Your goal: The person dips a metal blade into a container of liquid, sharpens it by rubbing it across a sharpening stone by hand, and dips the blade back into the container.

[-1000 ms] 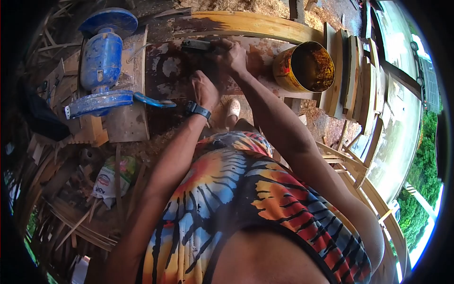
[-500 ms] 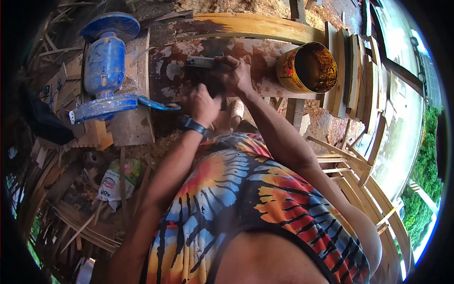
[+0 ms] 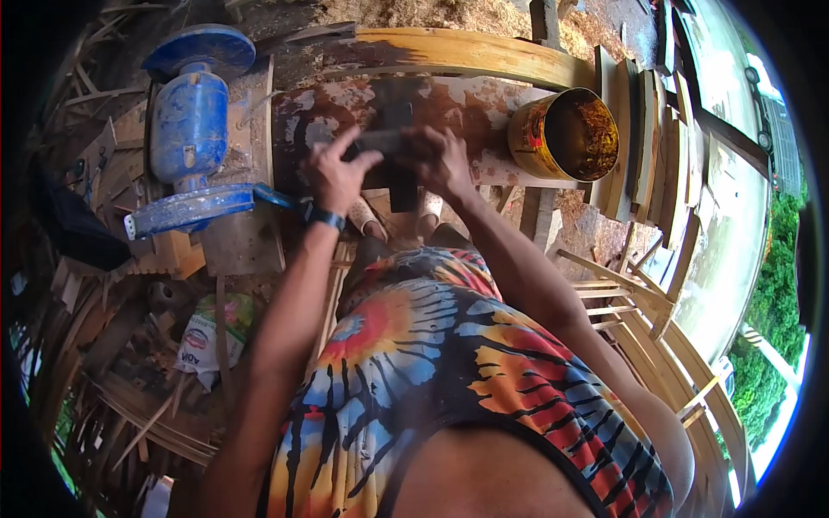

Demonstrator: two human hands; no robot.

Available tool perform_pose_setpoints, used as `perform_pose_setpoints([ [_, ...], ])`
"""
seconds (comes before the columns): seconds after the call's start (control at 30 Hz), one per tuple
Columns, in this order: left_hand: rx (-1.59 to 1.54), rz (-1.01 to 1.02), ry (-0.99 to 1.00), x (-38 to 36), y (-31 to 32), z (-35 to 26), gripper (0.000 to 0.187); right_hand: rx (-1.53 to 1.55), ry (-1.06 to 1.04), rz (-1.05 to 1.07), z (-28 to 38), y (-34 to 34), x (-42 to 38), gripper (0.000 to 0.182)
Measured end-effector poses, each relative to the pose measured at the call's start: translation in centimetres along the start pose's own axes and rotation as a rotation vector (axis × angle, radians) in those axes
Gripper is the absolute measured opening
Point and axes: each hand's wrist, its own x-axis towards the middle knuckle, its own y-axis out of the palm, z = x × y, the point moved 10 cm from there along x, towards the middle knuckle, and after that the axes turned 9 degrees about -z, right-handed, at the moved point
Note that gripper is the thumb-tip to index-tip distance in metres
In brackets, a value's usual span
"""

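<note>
A flat grey metal blade (image 3: 380,143), blurred, lies crosswise between my hands over a dark narrow block (image 3: 402,186). My right hand (image 3: 445,164) has its fingers closed at the blade's right end. At the other end is my left hand (image 3: 337,177), thumb and forefinger apart around the blade's tip. A dark watch (image 3: 325,216) is on my left wrist. The block stretches front to back across a worn, stained brown board (image 3: 475,104) and juts past its near edge.
On the left stands a blue motor-like machine (image 3: 190,129) with round ends. An open yellow, stained can (image 3: 522,138) sits on the board to the right. Beyond are a long plank (image 3: 484,52), stacked boards (image 3: 643,129) and wood shavings (image 3: 449,13). A printed bag (image 3: 203,341) lies lower left.
My left hand has moved left and up to the blade's left end, its fingers spreading. My right hand and the blade have shifted slightly right and nearer to me.
</note>
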Motion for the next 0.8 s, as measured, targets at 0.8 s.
perform_pose_setpoints([
  [0.8, 0.060, -0.240, -0.019, -3.0, -0.9, -2.1, 0.046, -0.274, -0.569, 0.053, 3.3, -0.8, 0.2, 0.043],
])
